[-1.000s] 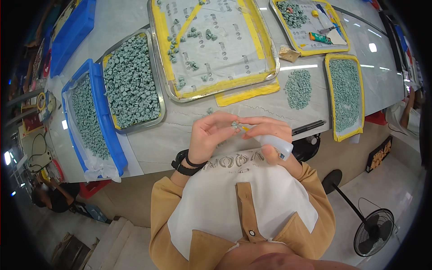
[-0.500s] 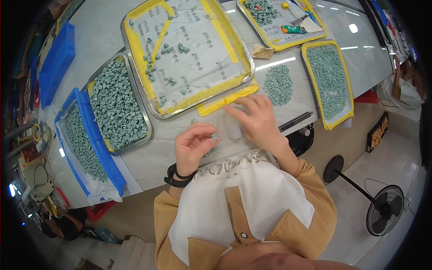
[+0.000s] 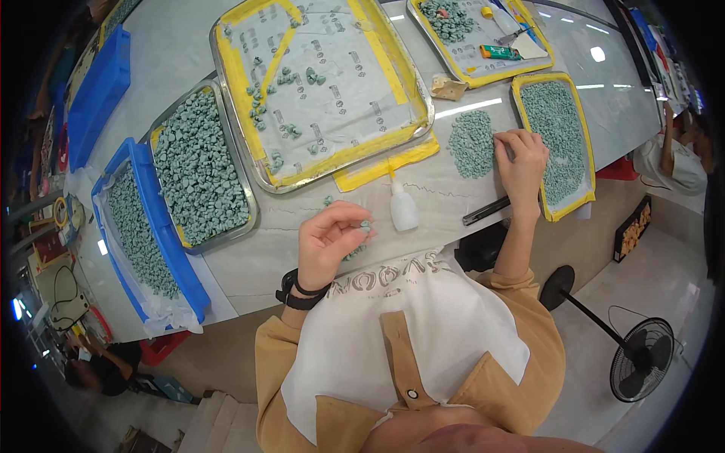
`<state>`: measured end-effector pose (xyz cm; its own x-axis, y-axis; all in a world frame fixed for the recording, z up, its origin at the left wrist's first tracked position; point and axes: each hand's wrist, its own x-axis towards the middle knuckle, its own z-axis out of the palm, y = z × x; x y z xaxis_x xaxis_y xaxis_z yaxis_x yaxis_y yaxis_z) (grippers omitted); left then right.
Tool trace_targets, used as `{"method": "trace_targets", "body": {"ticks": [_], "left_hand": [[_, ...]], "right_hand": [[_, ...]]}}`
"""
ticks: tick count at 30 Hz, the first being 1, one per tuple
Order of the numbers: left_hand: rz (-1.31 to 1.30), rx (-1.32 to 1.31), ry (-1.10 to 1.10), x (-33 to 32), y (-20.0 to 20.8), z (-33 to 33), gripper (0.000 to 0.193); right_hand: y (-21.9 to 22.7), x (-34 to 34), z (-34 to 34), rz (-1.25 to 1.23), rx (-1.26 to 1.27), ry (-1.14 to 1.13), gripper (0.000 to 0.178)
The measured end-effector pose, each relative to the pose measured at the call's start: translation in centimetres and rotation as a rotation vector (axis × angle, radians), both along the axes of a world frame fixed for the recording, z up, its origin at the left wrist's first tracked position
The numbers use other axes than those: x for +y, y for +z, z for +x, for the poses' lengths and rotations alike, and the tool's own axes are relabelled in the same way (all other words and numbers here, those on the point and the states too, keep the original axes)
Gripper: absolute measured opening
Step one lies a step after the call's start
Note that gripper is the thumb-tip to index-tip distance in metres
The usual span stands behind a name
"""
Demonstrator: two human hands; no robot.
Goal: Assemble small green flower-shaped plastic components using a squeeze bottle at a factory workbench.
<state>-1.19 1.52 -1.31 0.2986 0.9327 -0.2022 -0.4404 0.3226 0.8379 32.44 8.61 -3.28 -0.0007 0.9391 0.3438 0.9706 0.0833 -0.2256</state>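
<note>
My left hand [image 3: 328,240], with a black band at its wrist, is closed in a pinch on a small green stone [image 3: 365,226] above the table. Beneath its fingers lie a few more green stones, partly hidden. A white squeeze bottle [image 3: 404,210] with a yellow tip stands just right of this hand. My right hand [image 3: 521,162] is at the right edge of a loose pile of fine green stone chips [image 3: 471,143]. Its thumb and fingertips are drawn together there; whatever lies between them is too small to make out.
A large tray [image 3: 332,167] edged in yellow tape holds scattered stone clusters. Left are a metal tray of green stones [image 3: 198,170] and a blue bin [image 3: 162,249]. Right are a tray of fine chips [image 3: 557,136] and a black pen-like tool [image 3: 485,211]. A tool tray [image 3: 483,77] sits behind.
My right hand has moved right, away from the squeeze bottle, to the chip pile. The bottle now stands uncovered. My left hand keeps its pinch on the small stone.
</note>
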Motion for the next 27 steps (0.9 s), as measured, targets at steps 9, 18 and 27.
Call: {"method": "trace_targets", "body": {"ticks": [9, 18, 27], "left_hand": [[-0.098, 0.016, -0.199, 0.2, 1.3, 1.2, 0.031], [-0.117, 0.04, -0.305, 0.4, 1.4, 0.7, 0.027], [-0.099, 0.027, -0.28, 0.4, 0.9, 0.6, 0.03]], "right_hand": [[6.0, -4.5, -10.9, 0.084, 0.506, 0.611, 0.025], [4.6, -4.1, -13.0, -0.031, 0.545, 0.772, 0.031], [4.0, -3.6, -12.2, 0.014, 0.605, 0.806, 0.029]]}}
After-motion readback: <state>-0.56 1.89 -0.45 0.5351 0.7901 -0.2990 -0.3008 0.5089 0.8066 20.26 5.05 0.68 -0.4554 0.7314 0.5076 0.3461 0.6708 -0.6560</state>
